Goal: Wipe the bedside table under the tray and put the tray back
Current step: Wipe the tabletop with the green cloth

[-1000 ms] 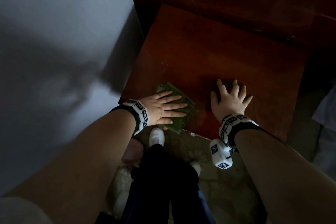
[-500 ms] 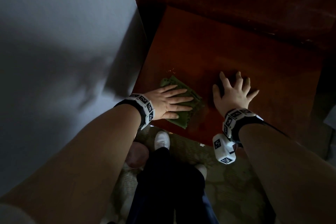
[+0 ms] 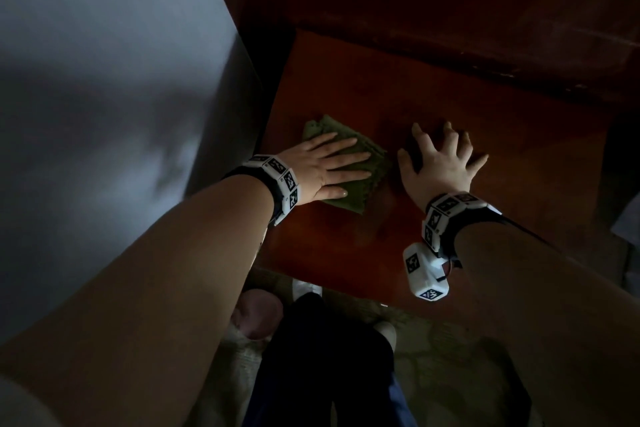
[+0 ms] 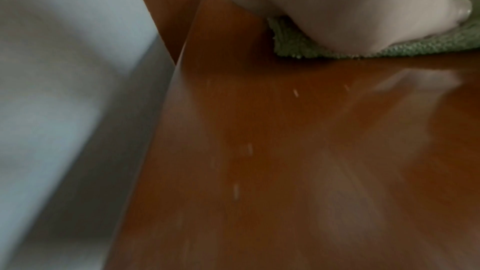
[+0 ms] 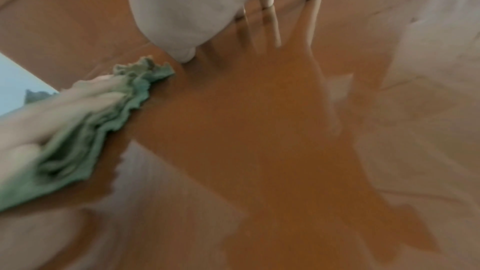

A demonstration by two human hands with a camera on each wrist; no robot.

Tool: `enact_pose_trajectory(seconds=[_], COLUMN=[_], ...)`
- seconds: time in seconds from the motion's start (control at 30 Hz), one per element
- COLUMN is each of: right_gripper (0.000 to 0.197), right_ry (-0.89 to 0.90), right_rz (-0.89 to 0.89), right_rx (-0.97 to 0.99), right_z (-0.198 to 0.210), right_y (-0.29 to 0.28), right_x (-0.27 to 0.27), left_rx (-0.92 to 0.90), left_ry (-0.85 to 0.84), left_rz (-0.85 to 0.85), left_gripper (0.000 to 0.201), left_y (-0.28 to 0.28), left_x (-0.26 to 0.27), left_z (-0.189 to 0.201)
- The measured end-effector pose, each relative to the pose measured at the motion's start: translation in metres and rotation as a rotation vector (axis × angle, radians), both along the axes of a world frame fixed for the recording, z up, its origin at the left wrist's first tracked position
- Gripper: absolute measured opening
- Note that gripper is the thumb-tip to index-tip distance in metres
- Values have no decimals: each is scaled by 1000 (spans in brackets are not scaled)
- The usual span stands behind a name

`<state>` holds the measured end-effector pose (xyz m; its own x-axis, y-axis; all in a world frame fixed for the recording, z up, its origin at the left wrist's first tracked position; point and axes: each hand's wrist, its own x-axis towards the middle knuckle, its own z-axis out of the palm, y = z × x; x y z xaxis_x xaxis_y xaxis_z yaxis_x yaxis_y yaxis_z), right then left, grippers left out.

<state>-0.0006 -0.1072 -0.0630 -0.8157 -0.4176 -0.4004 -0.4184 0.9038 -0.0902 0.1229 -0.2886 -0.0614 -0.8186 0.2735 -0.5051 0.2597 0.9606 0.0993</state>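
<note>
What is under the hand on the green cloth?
The left hand lies flat with straight fingers on the green cloth, and the cloth lies on the wooden bedside table. The part of the table beneath the cloth is covered, so it cannot be seen.

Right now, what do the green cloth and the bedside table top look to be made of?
Green cloth: soft looped fabric, likely microfibre or terry; nubby weave, frayed wavy edges. Bedside table top: reddish-brown wood or wood veneer, glossy varnish; it mirrors the right hand.
</note>
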Motion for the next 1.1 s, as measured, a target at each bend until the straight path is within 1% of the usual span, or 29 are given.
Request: enact_pose_trajectory(seconds=[0.2, 0.57, 0.8, 0.97, 1.1], right_gripper=[54, 51, 50, 50, 50], right_ry=[15, 32, 48, 57, 59], right_rz=[-22, -66, -97, -105, -105], right_rx=[-31, -71, -69, -69, -57], right_z=[0, -4, -6, -6, -7], right_y=[-13, -35, -46, -50, -50], right_x=[-14, -34, -38, -40, -39], left_rx=[-20, 54, 81, 93, 97], left_ry=[17, 61, 157, 148, 172], left_rz=[20, 170, 248, 318, 347], left_gripper=[55, 56, 54, 54, 54], left_y=[-15, -48, -63, -71, -75], left_x=[-30, -81, -100, -109, -111], left_z=[-2, -12, -16, -16, -18])
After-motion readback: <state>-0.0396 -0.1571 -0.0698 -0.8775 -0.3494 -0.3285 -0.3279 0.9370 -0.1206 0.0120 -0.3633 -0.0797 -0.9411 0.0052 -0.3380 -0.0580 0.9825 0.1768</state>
